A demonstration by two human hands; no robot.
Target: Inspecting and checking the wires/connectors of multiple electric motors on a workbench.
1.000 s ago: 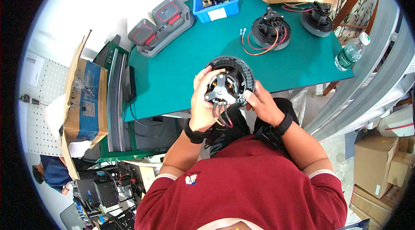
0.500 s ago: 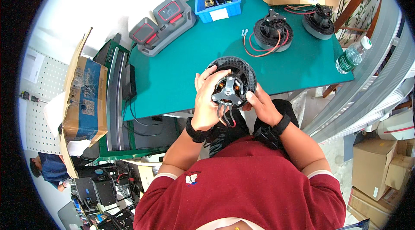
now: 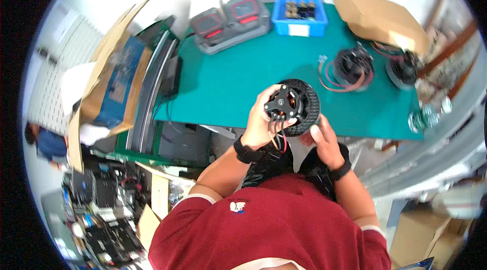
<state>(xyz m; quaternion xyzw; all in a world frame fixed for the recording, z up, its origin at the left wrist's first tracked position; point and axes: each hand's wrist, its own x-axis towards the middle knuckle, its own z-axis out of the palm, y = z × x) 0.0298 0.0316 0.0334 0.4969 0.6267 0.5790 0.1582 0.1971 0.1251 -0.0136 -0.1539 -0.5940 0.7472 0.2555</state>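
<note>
In front of my body, above the near edge of the table, I hold a black wheel [image 3: 307, 98] with a ridged rim and a motor inside. A three-armed bracket [image 3: 280, 101] sits on its hub, and several wires [image 3: 280, 140] hang down from it. My left hand [image 3: 257, 122] is wrapped round the bracket side, with some fingers hidden behind the wheel. At the lower right of the rim, my right hand [image 3: 327, 145] is closed, its thumb against the edge and its fingers partly hidden below.
Two similar motor wheels [image 3: 351, 67] [image 3: 402, 71] stand on the green table [image 3: 228, 79] at right, near a plastic bottle [image 3: 425, 119]. Along the back are a grey double charger [image 3: 231, 24], a blue bin [image 3: 299, 27] of small parts and a cardboard box [image 3: 380, 19]. Another person [image 3: 46, 143] is far left.
The wheel is tilted differently, its bracket now facing more to the left. My view has shifted, so the table things appear lower and farther right. Both hands stay on the wheel.
</note>
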